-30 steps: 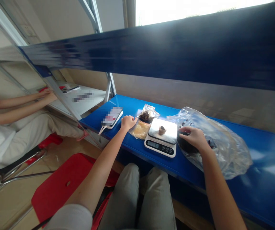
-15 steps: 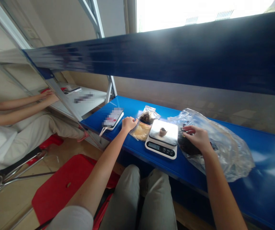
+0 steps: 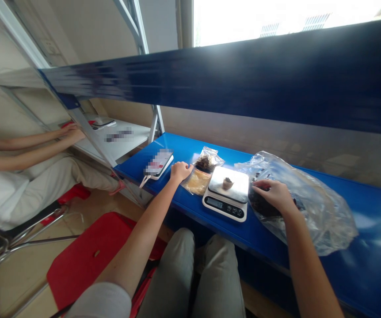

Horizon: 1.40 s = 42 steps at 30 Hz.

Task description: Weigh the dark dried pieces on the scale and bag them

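My left hand (image 3: 181, 172) lies on the blue table in a loose fist, beside two small clear bags, and nothing shows in it. One is a bag of dark brown flakes (image 3: 204, 163), the other a bag of yellowish stuff (image 3: 197, 182). A white kitchen scale (image 3: 225, 213) bears a small brown cup (image 3: 227, 185) filled with dark bits. To its right, my right hand (image 3: 275, 194) is over the dark loose material (image 3: 265, 207) in a large clear plastic bag (image 3: 326, 216). Its thumb and fingers come together in a pinch; what is between them is too small to tell.
A phone (image 3: 159, 163) rests on a white object at the table's left end. A blue beam (image 3: 226, 84) crosses above the table. On the left, another person's hands (image 3: 73, 131) rest at a white table (image 3: 134, 137). A red stool (image 3: 91, 256) stands below.
My right hand has lowered slightly toward the dark material, and its fingers have drawn closer together. The left hand stays in its place. The view has shifted a little.
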{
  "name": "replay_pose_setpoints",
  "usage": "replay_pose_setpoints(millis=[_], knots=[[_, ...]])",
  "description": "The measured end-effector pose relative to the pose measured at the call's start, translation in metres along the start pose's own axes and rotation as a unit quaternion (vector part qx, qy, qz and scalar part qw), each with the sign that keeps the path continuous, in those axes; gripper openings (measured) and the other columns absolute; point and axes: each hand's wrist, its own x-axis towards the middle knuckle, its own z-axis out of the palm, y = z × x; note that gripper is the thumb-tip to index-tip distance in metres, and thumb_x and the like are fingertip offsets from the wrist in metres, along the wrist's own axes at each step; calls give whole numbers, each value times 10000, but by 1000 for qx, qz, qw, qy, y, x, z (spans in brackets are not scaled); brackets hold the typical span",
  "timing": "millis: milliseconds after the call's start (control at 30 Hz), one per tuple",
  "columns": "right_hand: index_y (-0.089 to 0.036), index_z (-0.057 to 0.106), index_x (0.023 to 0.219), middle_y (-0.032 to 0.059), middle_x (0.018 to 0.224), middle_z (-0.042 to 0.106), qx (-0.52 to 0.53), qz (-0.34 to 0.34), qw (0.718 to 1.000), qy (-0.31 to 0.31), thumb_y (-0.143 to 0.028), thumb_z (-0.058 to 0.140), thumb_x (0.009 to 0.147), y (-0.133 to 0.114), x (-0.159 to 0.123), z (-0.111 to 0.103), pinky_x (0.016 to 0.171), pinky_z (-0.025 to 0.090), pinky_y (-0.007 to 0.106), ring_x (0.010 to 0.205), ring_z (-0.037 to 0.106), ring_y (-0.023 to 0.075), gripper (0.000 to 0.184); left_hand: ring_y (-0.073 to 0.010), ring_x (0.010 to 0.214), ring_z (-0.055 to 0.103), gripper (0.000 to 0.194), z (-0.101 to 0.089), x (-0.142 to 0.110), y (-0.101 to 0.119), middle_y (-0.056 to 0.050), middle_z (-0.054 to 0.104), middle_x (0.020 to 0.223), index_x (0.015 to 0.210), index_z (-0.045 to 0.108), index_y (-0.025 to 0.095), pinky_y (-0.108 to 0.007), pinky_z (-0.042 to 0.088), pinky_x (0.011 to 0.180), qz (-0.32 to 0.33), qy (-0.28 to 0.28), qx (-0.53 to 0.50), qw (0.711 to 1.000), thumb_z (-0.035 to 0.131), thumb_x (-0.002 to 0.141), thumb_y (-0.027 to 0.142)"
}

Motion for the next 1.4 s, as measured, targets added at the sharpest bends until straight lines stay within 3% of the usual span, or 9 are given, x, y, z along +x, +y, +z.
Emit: replay_pose_setpoints(millis=[200, 400, 800, 1033, 1200, 1400], knots=[[-212, 726, 778, 56, 754, 725, -5, 11, 1000, 14, -405, 549, 720, 1, 0, 0, 649, 465, 324, 725, 656, 243, 268, -219, 668, 591, 476, 0, 0, 0, -103, 653, 651, 595, 656, 182, -284, 280, 543, -2, 1, 2, 1000, 350, 842, 452], [-202, 728, 799, 71, 732, 719, -22, 12, 996, 86, -441, 528, 756, -3, 2, -1, 618, 450, 315, 681, 651, 234, 314, -220, 675, 595, 470, -1, 0, 1, -102, 654, 657, 605, 665, 182, -284, 293, 549, -5, 1, 0, 1000, 356, 844, 445], [-175, 727, 745, 79, 745, 729, 111, 35, 981, 153, -503, 628, 693, -32, -1, -7, 641, 483, 305, 661, 665, 228, 347, -242, 738, 615, 466, -3, 0, 1, -125, 682, 723, 627, 680, 185, -278, 314, 557, -17, -12, 10, 1000, 366, 833, 462], [-184, 722, 777, 55, 757, 719, 161, -24, 968, 191, -492, 590, 745, -56, -5, 6, 588, 464, 286, 610, 596, 173, 336, -242, 731, 614, 474, -1, 2, -2, -127, 683, 726, 615, 675, 187, -281, 307, 554, -10, -2, 8, 1000, 358, 835, 463], [-205, 704, 742, 32, 770, 708, 186, -109, 961, 170, -401, 603, 775, -75, -10, 10, 586, 459, 277, 615, 577, 151, 223, -241, 684, 610, 487, 3, 3, -5, -122, 661, 655, 578, 661, 186, -285, 301, 550, -2, 5, 3, 1000, 354, 833, 465], [-224, 698, 789, 30, 818, 711, 179, -166, 956, 166, -335, 621, 786, -86, -13, 14, 603, 470, 289, 678, 602, 164, 136, -255, 738, 619, 442, 2, 2, -3, -131, 684, 744, 645, 688, 178, -289, 314, 558, -7, 15, 2, 1000, 386, 818, 450]])
